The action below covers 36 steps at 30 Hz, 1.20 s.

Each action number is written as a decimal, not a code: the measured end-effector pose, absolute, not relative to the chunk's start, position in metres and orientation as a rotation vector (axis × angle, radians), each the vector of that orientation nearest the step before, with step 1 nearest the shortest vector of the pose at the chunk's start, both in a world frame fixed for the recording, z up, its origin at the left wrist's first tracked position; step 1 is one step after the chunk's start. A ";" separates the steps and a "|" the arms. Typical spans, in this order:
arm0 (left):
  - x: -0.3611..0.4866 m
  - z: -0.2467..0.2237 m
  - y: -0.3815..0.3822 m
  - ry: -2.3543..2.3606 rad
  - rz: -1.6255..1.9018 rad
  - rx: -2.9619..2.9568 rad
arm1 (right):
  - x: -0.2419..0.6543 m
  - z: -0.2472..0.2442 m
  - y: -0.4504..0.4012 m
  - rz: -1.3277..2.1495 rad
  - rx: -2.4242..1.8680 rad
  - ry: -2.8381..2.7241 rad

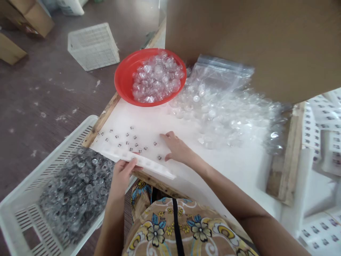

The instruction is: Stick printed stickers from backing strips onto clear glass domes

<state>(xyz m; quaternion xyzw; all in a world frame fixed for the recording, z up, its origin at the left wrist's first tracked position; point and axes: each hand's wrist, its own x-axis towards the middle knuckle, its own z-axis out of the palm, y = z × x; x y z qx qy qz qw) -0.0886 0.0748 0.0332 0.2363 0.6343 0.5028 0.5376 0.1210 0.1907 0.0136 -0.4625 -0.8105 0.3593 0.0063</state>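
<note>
A white sheet with small dark printed figures [127, 138] lies at the table's near left part, its front edge curled up. My left hand [124, 172] pinches that curled edge between thumb and fingers. To the right, my right hand [174, 147] is over the white surface, thumb and forefinger apart, nothing visible between them. Two of the printed figures are close to its fingertips. A heap of clear plastic domes [223, 113] spreads beyond my right hand. The red basin [124, 80] at the table's far left corner holds clear round pieces.
Below the table's left edge stands a white crate [16, 220] full of clear pieces. Another white basket [93, 46] and cardboard boxes [37, 17] are on the floor. A big cardboard panel [253, 42] rises behind the heap. More printed sheets [325, 113] lie at right.
</note>
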 end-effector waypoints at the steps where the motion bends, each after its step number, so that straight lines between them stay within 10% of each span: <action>1: -0.094 0.035 0.075 1.507 1.231 0.549 | 0.115 0.013 0.189 1.135 -1.430 -2.548; 13: -0.126 0.068 0.057 1.592 1.537 0.503 | -0.038 -0.003 0.200 1.291 -0.867 -2.483; 26: -0.076 0.048 0.091 1.443 1.258 0.542 | 0.178 -0.025 0.213 0.423 -1.750 -1.930; 36: -0.047 0.034 0.090 1.395 0.999 0.638 | 0.169 -0.030 0.234 0.669 -1.492 -2.075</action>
